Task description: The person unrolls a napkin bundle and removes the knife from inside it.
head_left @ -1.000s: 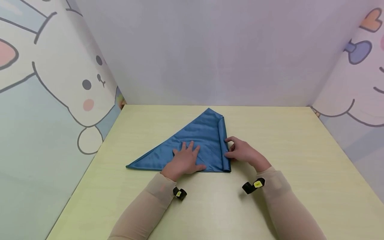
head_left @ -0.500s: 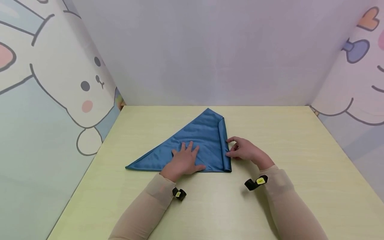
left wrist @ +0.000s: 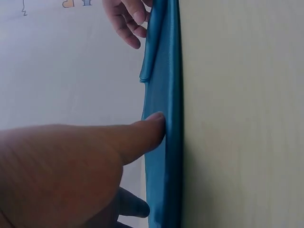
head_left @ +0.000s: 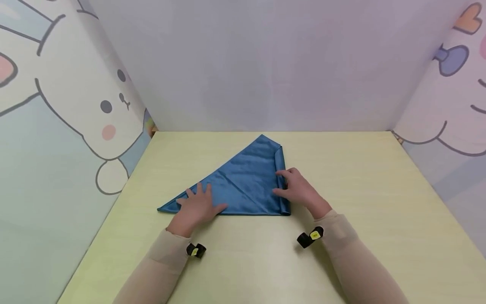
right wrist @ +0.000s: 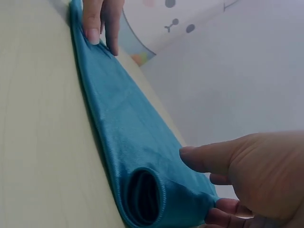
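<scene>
While left hand [head_left: 196,207] lies splayed on blue cloth [head_left: 243,181], right hand [head_left: 299,188] parted, touching its roll [head_left: 280,159]

can make out no legible word, number or brand in any of the three views. in the head view, can spot a right-side yellow label [head_left: 315,235] on the black right-wrist device [head_left: 305,240], showing faint dark marks across the middle, far too tiny to read as either letters or digits. can also spot a left-side yellow label [head_left: 195,252] on the black left-wrist device [head_left: 201,250], looking smaller and too blurred to tell print from shading, let alone decipher.
</scene>
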Demonstrator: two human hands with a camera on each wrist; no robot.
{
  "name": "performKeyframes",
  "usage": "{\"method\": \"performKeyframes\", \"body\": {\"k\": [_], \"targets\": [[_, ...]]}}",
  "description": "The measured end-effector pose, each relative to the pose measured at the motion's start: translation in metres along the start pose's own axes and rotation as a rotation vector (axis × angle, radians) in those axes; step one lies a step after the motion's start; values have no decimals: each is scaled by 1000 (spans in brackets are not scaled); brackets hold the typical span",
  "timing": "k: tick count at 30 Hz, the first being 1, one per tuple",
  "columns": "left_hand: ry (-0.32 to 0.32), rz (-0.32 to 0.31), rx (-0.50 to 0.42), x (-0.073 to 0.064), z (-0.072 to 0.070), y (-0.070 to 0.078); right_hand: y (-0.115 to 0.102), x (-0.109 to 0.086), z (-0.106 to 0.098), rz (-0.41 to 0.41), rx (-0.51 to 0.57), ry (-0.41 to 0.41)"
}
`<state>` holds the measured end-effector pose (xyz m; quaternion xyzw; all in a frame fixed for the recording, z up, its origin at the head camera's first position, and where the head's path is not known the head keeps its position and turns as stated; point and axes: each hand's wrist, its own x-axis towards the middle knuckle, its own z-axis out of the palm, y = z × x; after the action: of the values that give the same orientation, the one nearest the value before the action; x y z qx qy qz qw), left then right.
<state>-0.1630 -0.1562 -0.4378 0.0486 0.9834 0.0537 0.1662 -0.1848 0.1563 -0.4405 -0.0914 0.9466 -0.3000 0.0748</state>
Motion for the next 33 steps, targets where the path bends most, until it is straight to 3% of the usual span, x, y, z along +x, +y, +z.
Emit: {"method": "performKeyframes", "body": {"k": [12,21,33], "targets": [[14,26,53,-1,7,-6,-5,-4,13,-59,-155,47],[4,24,50,1,1,-8,-8,-5,9,-8,-135,26],[25,31,44,0,0,-8,-3,-7,2,0,-115,3]]}}
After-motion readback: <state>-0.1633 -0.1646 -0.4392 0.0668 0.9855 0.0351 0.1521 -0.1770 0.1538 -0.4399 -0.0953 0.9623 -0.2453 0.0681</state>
